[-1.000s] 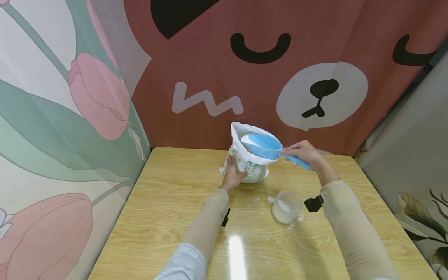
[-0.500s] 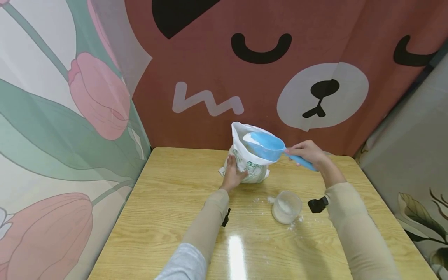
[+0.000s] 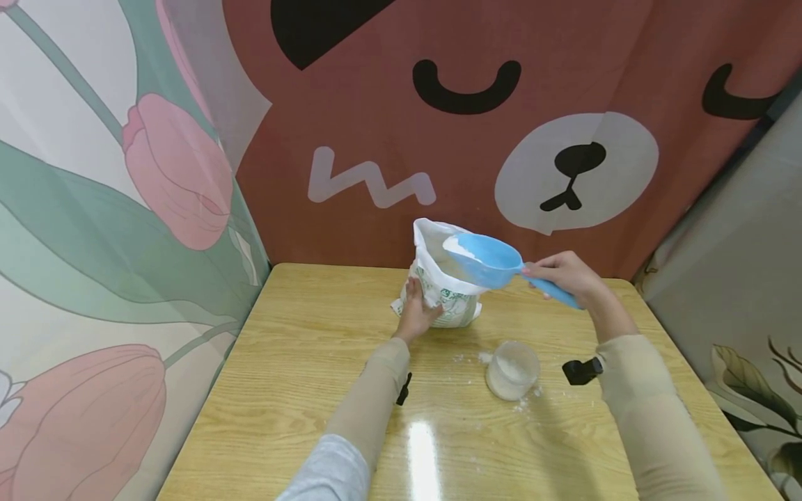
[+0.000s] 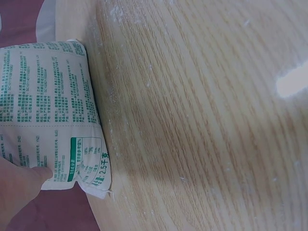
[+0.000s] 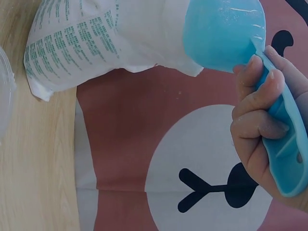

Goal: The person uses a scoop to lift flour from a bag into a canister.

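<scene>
A white flour bag (image 3: 456, 300) with green print stands upright, its top open, at the table's far side. My left hand (image 3: 416, 314) holds it at the lower left, thumb across the printed front; its fingers are partly hidden in the left wrist view. With curled fingers my right hand (image 3: 567, 275) grips the handle of a blue scoop (image 3: 491, 259). White powder shows at the scoop's far lip. The scoop is over the right part of the bag's mouth, its bowl partly beyond the rim. In the right wrist view, the scoop (image 5: 224, 33) hides part of the bag's top.
A clear round container (image 3: 512, 372) with white powder in it stands in front of the bag, to the right. Powder is scattered on the wooden table (image 3: 301, 362) around it. A patterned curtain (image 3: 351, 229) hangs directly behind the table.
My right hand has drawn the scoop to the right, and more of its bowl is past the bag's rim. The left hand and the bag have stayed in place.
</scene>
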`<state>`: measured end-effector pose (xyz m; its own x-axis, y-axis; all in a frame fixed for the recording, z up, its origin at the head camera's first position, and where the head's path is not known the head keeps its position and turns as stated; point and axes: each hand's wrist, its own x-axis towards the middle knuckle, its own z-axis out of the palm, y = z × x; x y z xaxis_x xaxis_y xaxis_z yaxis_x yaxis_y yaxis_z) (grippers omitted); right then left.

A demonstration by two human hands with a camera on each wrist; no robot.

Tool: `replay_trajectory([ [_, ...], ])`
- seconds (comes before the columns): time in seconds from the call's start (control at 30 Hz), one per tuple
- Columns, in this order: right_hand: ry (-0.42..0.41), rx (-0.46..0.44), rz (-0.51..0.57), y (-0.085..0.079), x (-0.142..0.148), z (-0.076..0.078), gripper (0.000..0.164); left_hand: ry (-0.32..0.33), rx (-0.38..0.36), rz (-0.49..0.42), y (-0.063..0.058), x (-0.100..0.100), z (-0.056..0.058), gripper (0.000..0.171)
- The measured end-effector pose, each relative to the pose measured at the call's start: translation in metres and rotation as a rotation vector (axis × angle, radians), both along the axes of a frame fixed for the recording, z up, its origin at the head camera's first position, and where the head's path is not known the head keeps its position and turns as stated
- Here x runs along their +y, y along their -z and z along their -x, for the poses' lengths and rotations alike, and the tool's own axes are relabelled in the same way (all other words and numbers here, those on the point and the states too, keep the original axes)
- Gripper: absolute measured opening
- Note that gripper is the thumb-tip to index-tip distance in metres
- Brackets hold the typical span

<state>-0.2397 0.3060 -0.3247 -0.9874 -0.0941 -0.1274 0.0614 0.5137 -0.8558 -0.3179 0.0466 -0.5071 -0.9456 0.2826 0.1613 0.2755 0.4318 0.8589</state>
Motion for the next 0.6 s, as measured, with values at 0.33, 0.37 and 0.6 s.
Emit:
replay_trajectory([
  [0.33, 0.025, 0.03, -0.041, -0.003, 0.016, -0.016, 0.041, 0.002, -0.003, 0.008, -0.002, -0.001, -0.001, 0.091],
  [0.37, 0.026, 0.029, -0.042, -0.002, 0.019, -0.018, 0.041, 0.0, 0.001, 0.012, -0.002, -0.001, -0.001, 0.091],
  [0.6, 0.039, 0.039, -0.045, 0.0, 0.033, -0.03, 0.034, -0.01, -0.001, 0.023, -0.001, -0.001, 0.0, 0.091],
])
